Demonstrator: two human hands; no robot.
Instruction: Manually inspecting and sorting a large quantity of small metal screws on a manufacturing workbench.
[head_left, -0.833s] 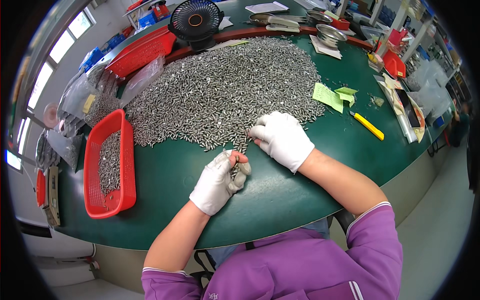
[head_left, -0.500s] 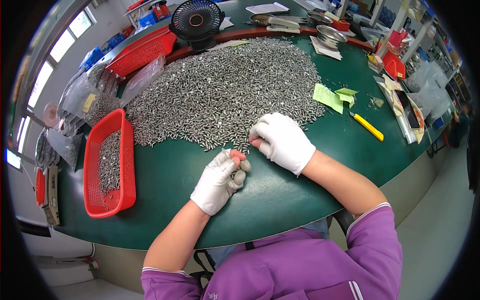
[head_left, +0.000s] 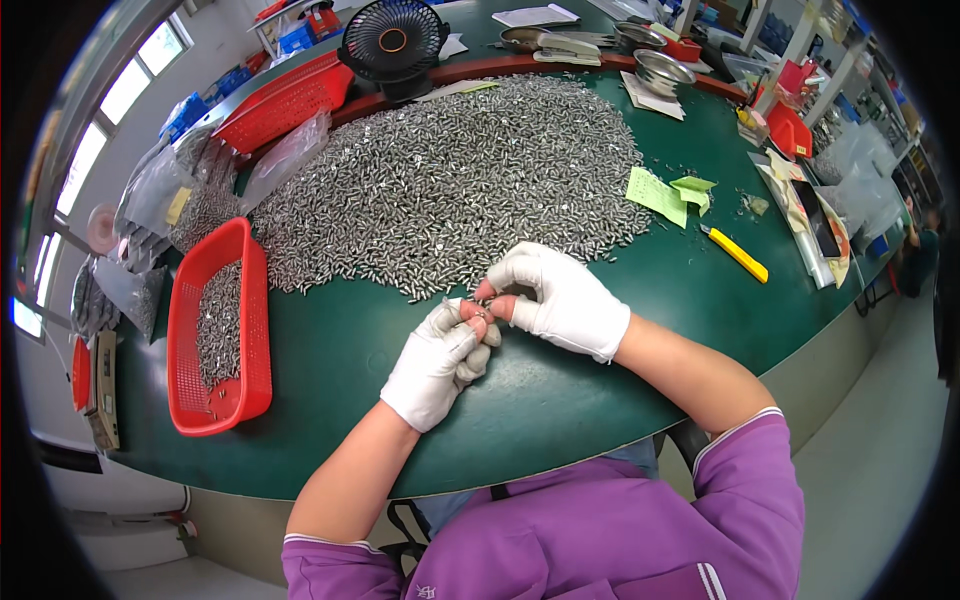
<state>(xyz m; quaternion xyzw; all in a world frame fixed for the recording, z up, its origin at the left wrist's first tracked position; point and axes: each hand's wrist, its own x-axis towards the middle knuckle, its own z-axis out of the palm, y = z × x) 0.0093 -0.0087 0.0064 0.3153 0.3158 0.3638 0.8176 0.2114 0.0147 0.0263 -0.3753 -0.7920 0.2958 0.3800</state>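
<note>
A large heap of small silvery pin-like metal parts point(head_left: 450, 180) covers the middle of the green table point(head_left: 560, 410). Just in front of its near edge my two hands meet, in white gloves with bare thumb and fingertips. My left hand point(head_left: 432, 362) is closed, thumb and forefinger pinching a small metal part point(head_left: 482, 314); whether more lie inside its curled fingers is hidden. The fingertips of my right hand point(head_left: 562, 305) are pinched together right beside that part. What they grip is too small to make out.
At the left stands a red perforated basket point(head_left: 258, 370) partly filled with the same parts. A black fan point(head_left: 394, 42), another red basket point(head_left: 285, 103) and metal bowls point(head_left: 662, 70) stand behind the heap. To the right lie green paper point(head_left: 655, 194) and a yellow utility knife point(head_left: 736, 254).
My right hand has come from the heap's edge toward me and slightly left, and its fingertips now meet those of my left hand. The left hand has stayed nearly in place.
</note>
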